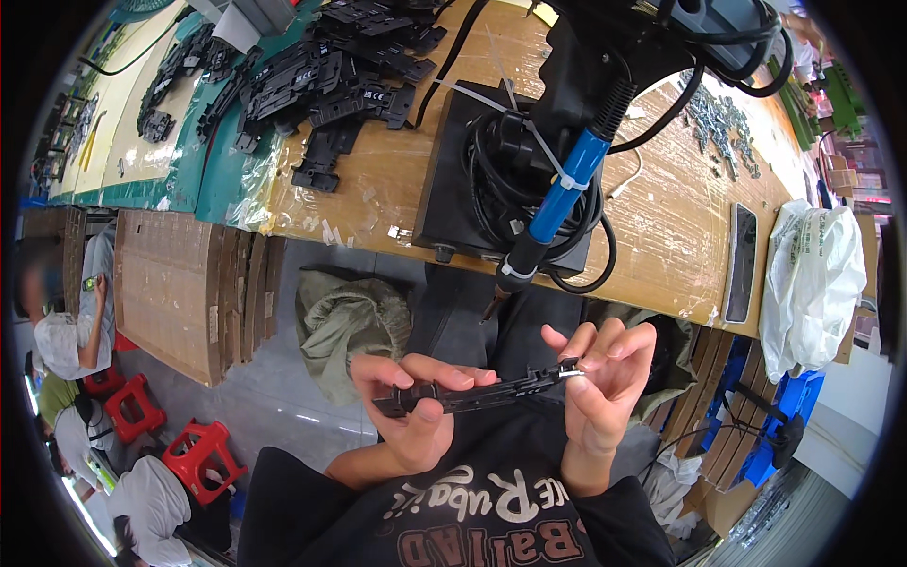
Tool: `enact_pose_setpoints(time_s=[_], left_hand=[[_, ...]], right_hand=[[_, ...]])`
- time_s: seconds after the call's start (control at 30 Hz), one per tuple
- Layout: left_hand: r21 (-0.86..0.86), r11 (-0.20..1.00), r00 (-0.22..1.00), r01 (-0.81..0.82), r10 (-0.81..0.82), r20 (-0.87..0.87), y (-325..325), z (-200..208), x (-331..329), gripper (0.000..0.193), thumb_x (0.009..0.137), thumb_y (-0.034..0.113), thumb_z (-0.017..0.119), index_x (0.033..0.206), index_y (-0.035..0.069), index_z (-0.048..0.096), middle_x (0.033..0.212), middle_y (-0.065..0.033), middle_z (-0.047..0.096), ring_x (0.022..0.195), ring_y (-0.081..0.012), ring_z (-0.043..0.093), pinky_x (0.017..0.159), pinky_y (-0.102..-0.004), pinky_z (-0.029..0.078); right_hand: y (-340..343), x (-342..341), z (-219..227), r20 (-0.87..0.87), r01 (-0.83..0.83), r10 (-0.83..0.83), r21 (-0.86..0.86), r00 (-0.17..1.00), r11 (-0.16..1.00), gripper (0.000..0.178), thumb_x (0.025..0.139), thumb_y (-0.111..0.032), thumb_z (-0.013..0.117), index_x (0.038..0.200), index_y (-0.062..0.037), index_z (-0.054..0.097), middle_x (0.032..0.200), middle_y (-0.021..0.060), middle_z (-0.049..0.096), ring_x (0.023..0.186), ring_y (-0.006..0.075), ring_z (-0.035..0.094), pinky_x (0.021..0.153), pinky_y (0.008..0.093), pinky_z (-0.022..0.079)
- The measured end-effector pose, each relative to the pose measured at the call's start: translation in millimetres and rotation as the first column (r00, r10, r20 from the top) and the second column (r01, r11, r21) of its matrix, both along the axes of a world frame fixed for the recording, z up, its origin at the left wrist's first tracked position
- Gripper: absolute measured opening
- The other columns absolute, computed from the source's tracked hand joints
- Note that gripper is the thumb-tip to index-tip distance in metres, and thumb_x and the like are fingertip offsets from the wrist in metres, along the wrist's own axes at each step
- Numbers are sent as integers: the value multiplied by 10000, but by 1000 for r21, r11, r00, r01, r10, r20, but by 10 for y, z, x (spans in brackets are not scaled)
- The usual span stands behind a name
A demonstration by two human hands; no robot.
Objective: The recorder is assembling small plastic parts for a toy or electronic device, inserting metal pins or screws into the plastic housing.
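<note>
A long, narrow black plastic part (pixel 491 391) is held level in front of my chest. My left hand (pixel 416 406) grips its left end, thumb below and fingers along the top. At the other end, my right hand (pixel 605 378) pinches a small shiny metal-looking piece (pixel 571 373) against the part between thumb and fingers. Whether that piece is fixed to the part, I cannot tell. Just above the part hangs a corded tool with a blue handle (pixel 570 186), its thin tip pointing down toward my lap.
Behind the tool, a black box (pixel 444 203) with coiled cable sits at the table edge. Similar black parts (pixel 312 76) are heaped at the back left, small dark pieces (pixel 718 123) at the right. A phone (pixel 742 265) and white plastic bag (pixel 812 283) lie right; red stools (pixel 203 461) stand left.
</note>
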State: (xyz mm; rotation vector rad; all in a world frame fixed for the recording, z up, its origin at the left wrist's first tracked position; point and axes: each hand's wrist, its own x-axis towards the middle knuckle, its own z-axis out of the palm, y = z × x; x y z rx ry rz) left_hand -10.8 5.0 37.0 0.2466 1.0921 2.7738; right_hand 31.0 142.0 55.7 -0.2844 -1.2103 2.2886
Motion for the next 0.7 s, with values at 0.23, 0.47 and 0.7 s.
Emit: enact_pose_setpoints(time_s=[0.23, 0.47, 0.7], left_hand=[[32, 999, 986, 0, 6, -168, -61, -30, 14, 292, 850, 87, 502, 990, 45, 250, 859, -219, 530, 750, -363, 598, 728, -467, 512], [-38, 997, 972, 65, -72, -225, -134, -91, 51, 272, 855, 69, 483, 983, 39, 245, 883, -235, 527, 779, -376, 596, 739, -471, 511], [-50, 995, 971, 84, -93, -222, -40, -111, 259, 268, 853, 72, 490, 950, 39, 243, 886, -238, 526, 799, -382, 593, 745, -471, 509]], right_hand=[[-27, -2, 51, 41, -28, 31, -87, 999, 996, 347, 642, 160, 555, 857, -46, 377, 734, 80, 467, 754, 217, 546, 898, 509, 399], [35, 113, 15, 138, -94, 94, -6, 986, 996, 294, 643, 170, 540, 794, -38, 397, 716, 78, 470, 739, 206, 544, 890, 498, 409], [181, 325, -67, 148, -144, 166, -150, 975, 978, 283, 644, 173, 541, 765, -40, 398, 706, 75, 472, 741, 200, 543, 894, 506, 401]])
